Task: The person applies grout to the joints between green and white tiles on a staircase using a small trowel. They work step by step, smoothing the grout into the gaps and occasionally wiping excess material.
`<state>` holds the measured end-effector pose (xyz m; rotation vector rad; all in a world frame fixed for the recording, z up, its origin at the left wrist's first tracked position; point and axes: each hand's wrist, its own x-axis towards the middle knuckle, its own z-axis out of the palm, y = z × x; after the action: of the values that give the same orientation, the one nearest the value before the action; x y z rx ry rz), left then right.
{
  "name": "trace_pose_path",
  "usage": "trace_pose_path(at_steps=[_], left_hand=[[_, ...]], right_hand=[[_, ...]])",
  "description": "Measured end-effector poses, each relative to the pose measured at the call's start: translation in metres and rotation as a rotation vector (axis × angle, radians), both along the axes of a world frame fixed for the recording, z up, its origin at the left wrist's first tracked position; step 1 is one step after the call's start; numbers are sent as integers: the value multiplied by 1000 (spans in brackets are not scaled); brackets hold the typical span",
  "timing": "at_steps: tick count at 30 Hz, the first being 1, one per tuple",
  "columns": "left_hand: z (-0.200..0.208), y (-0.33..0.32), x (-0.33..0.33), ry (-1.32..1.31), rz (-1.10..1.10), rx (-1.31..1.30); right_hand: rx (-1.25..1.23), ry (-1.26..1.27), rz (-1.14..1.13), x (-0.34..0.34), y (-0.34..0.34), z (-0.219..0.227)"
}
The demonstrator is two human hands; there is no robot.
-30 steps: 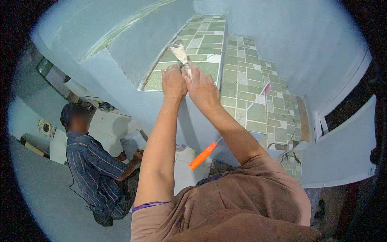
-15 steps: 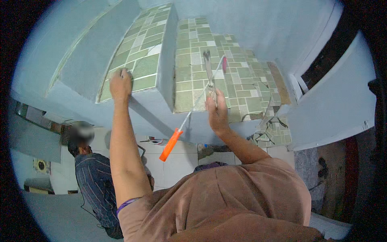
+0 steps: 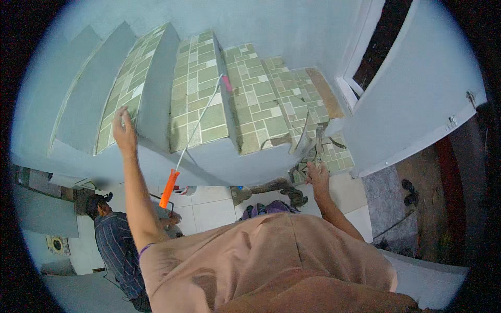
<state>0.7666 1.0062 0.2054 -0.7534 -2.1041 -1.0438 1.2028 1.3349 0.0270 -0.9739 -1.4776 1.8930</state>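
Note:
My left hand [image 3: 125, 134] is at the edge of a green-tiled step, fingers stretched upward and holding nothing. Low on the right, my right hand [image 3: 319, 180] is closed around the handle of a scraper [image 3: 319, 138]. Its flat grey blade points away from me over the bottom of the stairs and blends into the dark strips behind it. Between my arms a small paint roller leans across a step, with an orange handle [image 3: 168, 188], a thin white rod and a pink roller head [image 3: 226, 83]. Neither hand touches the roller.
Blue-grey stairs with green and white tiled treads [image 3: 201, 104] rise to the left. Dark loose strips [image 3: 338, 143] lie at the bottom right, near a pale door [image 3: 412, 104]. Lower left, a person in a striped shirt [image 3: 122, 245] sits near a bucket [image 3: 183, 191]. Bundled cloth [image 3: 269, 207] lies below.
My right hand has carried the scraper right and down to the foot of the stairs. The left hand's fingers have stretched out. The whole view has shifted toward the right.

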Motion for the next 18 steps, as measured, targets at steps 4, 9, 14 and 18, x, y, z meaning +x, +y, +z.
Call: trace_pose_path(at_steps=[4,9,14,18], left_hand=[[-64,86,108,132,-141,-110],[-183,156,217,-320,-359,-328],[-266,162,269,-679,-444,-584],[-287,164,261,-749,-497,-648]], right_hand=[[26,-114,-38,26,29,12],[70,-89,123,61,46,0],[-12,-163,350,89,36,-23],[-48,-341,531,97,18,-34]])
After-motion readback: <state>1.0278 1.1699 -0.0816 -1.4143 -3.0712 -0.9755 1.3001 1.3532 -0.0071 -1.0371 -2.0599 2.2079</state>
